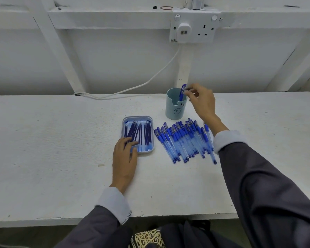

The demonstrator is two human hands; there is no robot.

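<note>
A light blue cup (175, 109) stands on the white table (61, 149). My right hand (202, 101) pinches a blue pen (182, 92) by its top; the pen's lower end is inside the cup. Several blue capped pens (184, 140) lie side by side in front of the cup. To their left sits a small blue tray (151, 133) holding several dark blue refills (141, 133). My left hand (124, 158) rests on the tray's near left corner, fingers touching the refills.
A white wall socket (193, 29) with a plugged-in adapter is mounted on the back frame, and its white cable (132, 88) runs down onto the table's rear edge. The table's front edge lies close to my lap.
</note>
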